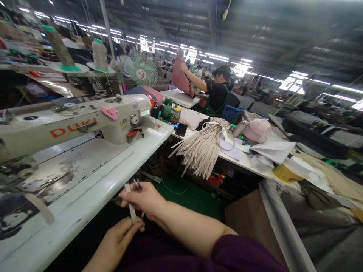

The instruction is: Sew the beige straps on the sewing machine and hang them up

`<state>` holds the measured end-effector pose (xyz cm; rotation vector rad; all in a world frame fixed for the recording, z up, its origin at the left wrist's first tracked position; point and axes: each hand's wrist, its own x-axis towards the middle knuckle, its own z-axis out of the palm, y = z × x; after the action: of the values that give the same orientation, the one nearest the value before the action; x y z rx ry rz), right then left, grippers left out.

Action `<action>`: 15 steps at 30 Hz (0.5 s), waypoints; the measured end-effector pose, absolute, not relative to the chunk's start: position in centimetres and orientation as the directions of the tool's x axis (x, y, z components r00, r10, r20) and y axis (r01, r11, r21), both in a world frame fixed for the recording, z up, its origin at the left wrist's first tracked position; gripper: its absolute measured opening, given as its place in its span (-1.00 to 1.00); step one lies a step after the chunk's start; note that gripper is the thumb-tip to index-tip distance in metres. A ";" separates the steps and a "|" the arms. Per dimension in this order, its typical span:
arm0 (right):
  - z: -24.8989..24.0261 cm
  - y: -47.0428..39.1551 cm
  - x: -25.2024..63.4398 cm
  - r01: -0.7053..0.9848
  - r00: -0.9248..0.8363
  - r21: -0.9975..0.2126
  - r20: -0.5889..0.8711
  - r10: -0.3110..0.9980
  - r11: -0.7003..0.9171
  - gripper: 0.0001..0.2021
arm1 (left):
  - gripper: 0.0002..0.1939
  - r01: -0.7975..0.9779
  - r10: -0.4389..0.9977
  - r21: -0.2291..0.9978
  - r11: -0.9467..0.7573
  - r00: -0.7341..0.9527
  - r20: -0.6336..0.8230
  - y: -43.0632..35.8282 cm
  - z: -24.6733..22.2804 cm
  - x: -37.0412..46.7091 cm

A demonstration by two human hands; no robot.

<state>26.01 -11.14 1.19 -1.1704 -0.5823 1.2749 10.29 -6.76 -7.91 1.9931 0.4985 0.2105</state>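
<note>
On the person's side of the sewing machine (120, 117), a pale strip (132, 212) runs lengthwise between the hands. The left hand (119, 235) pinches its lower end in its fingers; the right hand (149, 200), nearer the sewing machine, grips it higher up.

This is a large sewing workshop, shown by the machine (119, 117) set in its bench (85, 194), the thread cones (100, 54) behind it, a worker (219, 92) holding up a pink panel (181, 75), and long rows of lights (217, 57) running beneath a broad, high roof (272, 30).
</note>
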 end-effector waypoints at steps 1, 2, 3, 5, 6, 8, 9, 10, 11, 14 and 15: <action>1.9 -10.9 26.9 -0.424 0.326 -0.902 -0.232 0.916 -0.078 -0.56 | -0.59 0.230 0.393 0.864 -0.449 0.919 -0.040 -6.6 -8.3 10.3; 2.7 -10.7 27.9 -0.426 0.389 -0.904 -0.202 0.899 -0.019 -0.57 | -0.63 0.207 0.341 0.826 -0.525 0.940 -0.019 -6.3 -8.8 10.2; 3.8 -10.5 29.1 -0.412 0.445 -0.910 -0.160 0.881 0.043 -0.57 | -0.65 0.198 0.293 0.771 -0.606 0.956 -0.014 -6.0 -9.3 10.0; 6.2 -10.5 31.6 -0.337 0.565 -0.930 -0.075 0.822 0.147 -0.55 | -0.68 0.235 0.258 0.629 -0.741 0.964 -0.055 -5.5 -10.2 9.7; 7.5 -10.5 32.9 -0.289 0.603 -0.939 -0.026 0.797 0.188 -0.54 | -0.69 0.274 0.276 0.563 -0.780 0.958 -0.082 -5.3 -10.6 9.5; 10.0 -10.7 35.0 -0.189 0.661 -0.941 0.089 0.745 0.280 -0.53 | -0.73 0.340 0.331 0.493 -0.801 0.937 -0.109 -5.2 -10.9 9.5; 11.1 -10.7 35.9 -0.131 0.685 -0.938 0.148 0.713 0.321 -0.53 | -0.76 0.355 0.352 0.495 -0.793 0.930 -0.103 -5.2 -10.8 9.5; 12.2 -10.7 36.6 -0.073 0.702 -0.936 0.196 0.684 0.343 -0.53 | -0.80 0.368 0.369 0.503 -0.782 0.924 -0.102 -5.2 -10.6 9.6; 13.2 -10.7 37.1 -0.017 0.721 -0.930 0.243 0.649 0.366 -0.53 | -0.83 0.377 0.382 0.514 -0.771 0.919 -0.101 -5.2 -10.3 9.7; 15.5 -10.4 37.1 0.158 0.758 -0.881 0.398 0.517 0.446 -0.67 | -0.80 0.349 0.379 0.579 -0.737 0.922 -0.073 -4.9 -8.4 9.5; 16.0 -10.4 36.7 0.208 0.757 -0.867 0.436 0.487 0.453 -0.70 | -0.68 0.311 0.371 0.623 -0.718 0.928 -0.035 -4.8 -7.5 9.3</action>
<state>36.71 -10.35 15.97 -1.1130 -0.7283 0.1922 9.32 -4.80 -7.54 2.4238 0.4822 0.1212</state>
